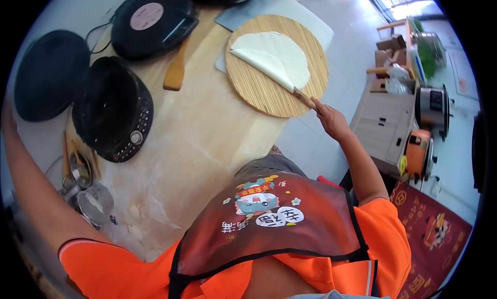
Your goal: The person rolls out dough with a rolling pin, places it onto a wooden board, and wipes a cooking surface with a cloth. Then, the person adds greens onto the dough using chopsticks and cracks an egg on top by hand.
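My right hand [331, 119] is closed round the wooden handle [305, 99] of a slim tool. The rest of this tool is hidden in the folded edge of a thin white dough sheet [279, 50]. That sheet lies on a round ribbed wooden board [259, 100], its near side turned over in a straight fold. My left hand [8, 118] is at the far left, dim and cut by the view's edge, beside the raised lid [50, 75] of a black electric griddle [139, 110]. Its fingers do not show clearly.
A second black griddle [155, 27], shut, stands at the back of the floured wooden table [207, 123]. A wooden spatula [175, 74] lies before it. At the lower left are a clear cup [96, 203] and utensils. Cookers [432, 110] stand along the right.
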A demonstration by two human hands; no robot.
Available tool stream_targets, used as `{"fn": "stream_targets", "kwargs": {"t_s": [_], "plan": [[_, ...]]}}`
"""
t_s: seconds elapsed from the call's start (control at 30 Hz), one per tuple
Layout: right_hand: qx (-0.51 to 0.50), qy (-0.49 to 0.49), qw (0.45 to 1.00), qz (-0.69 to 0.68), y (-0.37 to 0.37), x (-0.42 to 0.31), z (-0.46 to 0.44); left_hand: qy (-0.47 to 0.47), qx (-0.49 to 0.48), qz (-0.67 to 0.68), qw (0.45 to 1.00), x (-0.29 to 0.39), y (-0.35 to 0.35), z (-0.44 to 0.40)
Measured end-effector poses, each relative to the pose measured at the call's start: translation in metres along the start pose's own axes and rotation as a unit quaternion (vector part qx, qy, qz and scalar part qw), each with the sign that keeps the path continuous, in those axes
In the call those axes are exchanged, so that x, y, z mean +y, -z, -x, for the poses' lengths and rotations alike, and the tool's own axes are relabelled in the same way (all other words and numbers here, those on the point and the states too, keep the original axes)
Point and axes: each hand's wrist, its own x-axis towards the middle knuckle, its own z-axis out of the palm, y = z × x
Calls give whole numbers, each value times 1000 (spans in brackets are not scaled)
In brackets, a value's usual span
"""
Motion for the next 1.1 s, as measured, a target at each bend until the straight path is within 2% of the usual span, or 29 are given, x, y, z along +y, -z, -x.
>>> {"fn": "stream_targets", "kwargs": {"t_s": [0.07,0.17,0.2,0.27,0.3,0.37,0.4,0.47,0.53,0.63,0.7,0.73,0.8,0.9,0.97,1.03,1.1], "plan": [[39,52,998,25,-3,-2,-1,54,33,9,998,-5,21,4],[63,111,990,67,-9,-3,12,-231,140,10,963,-17,15,28],[65,128,986,82,-10,-4,16,-217,124,99,963,-10,9,45],[39,45,998,8,-15,-21,26,-182,86,271,941,60,25,114],[25,7,999,-28,-18,-29,30,-177,63,243,952,94,43,146],[41,67,996,-45,-28,-34,39,-164,22,179,970,169,85,212],[33,89,994,-45,-32,-36,44,-116,-9,187,975,203,101,246],[25,150,988,-33,-37,-44,52,-110,-67,254,959,225,105,280],[8,194,977,-84,-49,-52,54,-129,-102,251,954,244,104,312],[8,277,954,-118,-78,-67,38,-190,-137,274,933,281,97,360],[-9,279,953,-117,-84,-91,24,-198,-185,255,928,321,100,397],[21,297,946,-131,-86,-103,16,-195,-216,238,926,339,101,415],[78,331,927,-159,-85,-118,0,-259,-247,251,900,365,85,451],[73,366,917,-137,-54,-109,-8,-287,-286,308,861,412,68,522],[235,341,900,-134,-51,-75,-24,-337,-291,340,828,453,73,555],[263,288,916,-88,-23,-40,-45,-368,-289,349,812,482,72,577],[276,304,912,-19,-13,-14,-69,-384,-278,334,815,503,63,594]]}}
